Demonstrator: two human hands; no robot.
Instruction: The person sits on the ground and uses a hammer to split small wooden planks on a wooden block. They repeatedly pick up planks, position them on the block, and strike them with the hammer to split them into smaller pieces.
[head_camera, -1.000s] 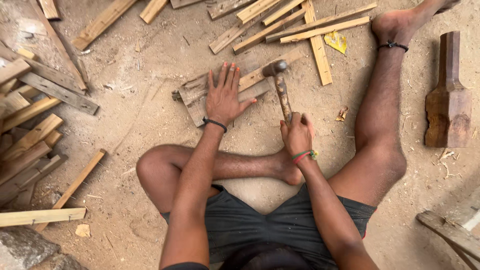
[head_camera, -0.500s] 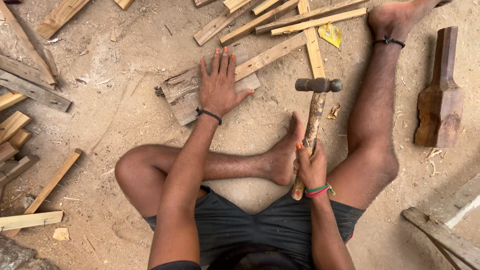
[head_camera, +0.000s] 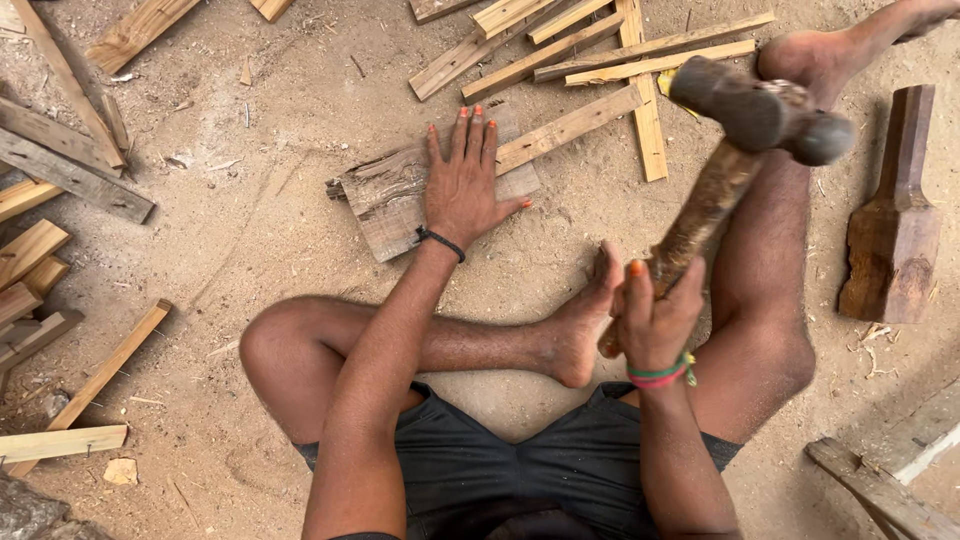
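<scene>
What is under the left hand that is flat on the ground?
Under the left hand lies a rough flat wooden board on the sandy ground. A thin wooden slat runs out from beneath the fingers. The part of the board beneath the palm is covered.

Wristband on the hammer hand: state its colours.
The wristband on the right hand is green and red, seen in the head view.
</scene>
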